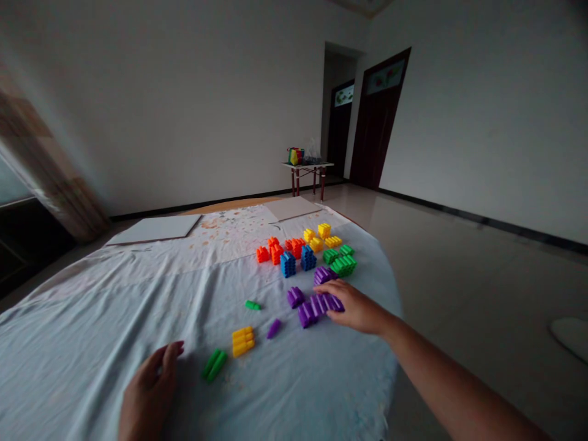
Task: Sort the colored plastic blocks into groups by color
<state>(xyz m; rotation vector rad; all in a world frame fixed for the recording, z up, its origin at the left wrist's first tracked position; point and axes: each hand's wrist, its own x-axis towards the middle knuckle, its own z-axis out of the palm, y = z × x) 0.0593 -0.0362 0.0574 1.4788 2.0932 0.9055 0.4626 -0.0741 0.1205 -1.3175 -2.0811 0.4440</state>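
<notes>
My right hand (356, 308) lies over the right end of a purple ribbed plastic block (312, 310), fingers gripping it. More purple blocks (295, 297) sit just beyond, with a small purple piece (274, 328) lower down. My left hand (151, 392) is open on the pale blue cloth (114, 343), nearest a green ribbed block (214, 365). A yellow ribbed block (243, 341) and a small green piece (252, 305) lie close by. Farther off are clusters of blue (296, 260), orange (275, 250), yellow (319, 239) and green (342, 262) blocks.
The stained cloth covers a round table whose right edge (397, 318) drops to a tiled floor. Two white boards (154, 229) (291, 208) lie at its far side. A small table (307, 165) holding a colourful bag stands by the far wall.
</notes>
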